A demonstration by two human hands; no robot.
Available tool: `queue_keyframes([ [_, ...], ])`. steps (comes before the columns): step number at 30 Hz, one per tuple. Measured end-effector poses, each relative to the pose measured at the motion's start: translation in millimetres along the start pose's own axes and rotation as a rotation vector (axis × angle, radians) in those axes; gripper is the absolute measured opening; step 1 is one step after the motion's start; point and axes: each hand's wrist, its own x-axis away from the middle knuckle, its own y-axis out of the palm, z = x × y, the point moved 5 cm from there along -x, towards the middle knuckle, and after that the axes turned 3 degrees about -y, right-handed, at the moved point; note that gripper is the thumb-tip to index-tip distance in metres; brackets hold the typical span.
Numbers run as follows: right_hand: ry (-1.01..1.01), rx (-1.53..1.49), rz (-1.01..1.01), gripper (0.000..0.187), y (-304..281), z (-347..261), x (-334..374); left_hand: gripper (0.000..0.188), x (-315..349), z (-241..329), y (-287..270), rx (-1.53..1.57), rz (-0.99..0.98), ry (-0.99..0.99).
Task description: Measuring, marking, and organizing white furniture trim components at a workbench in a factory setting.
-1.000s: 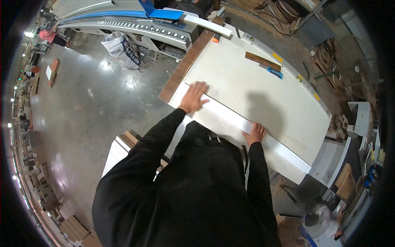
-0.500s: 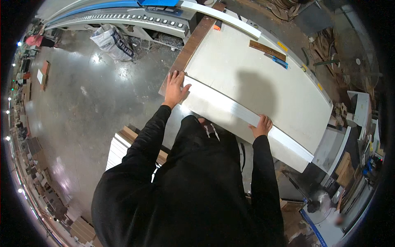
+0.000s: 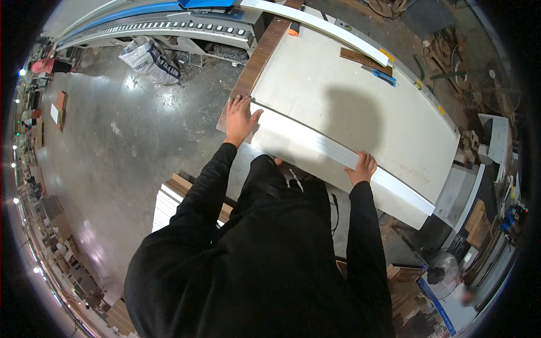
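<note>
A long white strip [image 3: 287, 128], with fine lengthwise lines along it, lies along the near side of a pale worktop [image 3: 298, 73]. My left hand [image 3: 241, 119] grips its left end, thumb on the white surface and fingers over the brown wooden border [image 3: 256, 66]. Farther right, my right hand [image 3: 362, 168] is closed over the strip, with its fingers at the far edge and its thumb at the near one. Whether it is one piece or several laid together, I cannot tell.
A blue-handled tool [image 3: 384, 77] and a brown wood piece [image 3: 360, 58] lie on the worktop's far side, by a white rail [image 3: 321, 28]. A white sack [image 3: 147, 61] stands beside the machine [image 3: 169, 25]. White panels [image 3: 166, 207] are stacked at my lower left.
The view has shifted slightly. Both hands keep their places on the white strip, and the strip has not visibly moved on the worktop.
</note>
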Motion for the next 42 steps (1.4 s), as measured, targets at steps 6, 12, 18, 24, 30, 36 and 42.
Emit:
queue_keyframes([
  [6,-0.009,-0.02,0.016,0.086,-6,-3,0,0.049,-2,-6,11,0.058,0.015,-0.106],
  [12,0.017,-0.028,-0.013,0.084,-10,-4,-2,0.035,-12,-16,12,0.066,0.041,-0.085],
  [18,0.036,-0.028,-0.069,0.083,-7,-3,-4,0.035,-9,-17,9,0.079,0.064,-0.047],
  [24,0.03,-0.012,-0.026,0.082,-7,-1,-2,0.032,-12,-3,4,0.07,0.085,-0.02],
  [30,0.097,0.0,-0.006,0.08,-7,1,-3,0.03,-24,0,-6,0.051,-0.102,-0.029],
  [36,0.11,0.018,-0.139,0.081,-6,-3,-2,0.031,-82,24,1,-0.071,-0.041,0.135],
  [42,0.096,0.005,-0.17,0.08,-10,-8,-6,0.049,-218,86,29,-0.212,0.11,0.405],
])
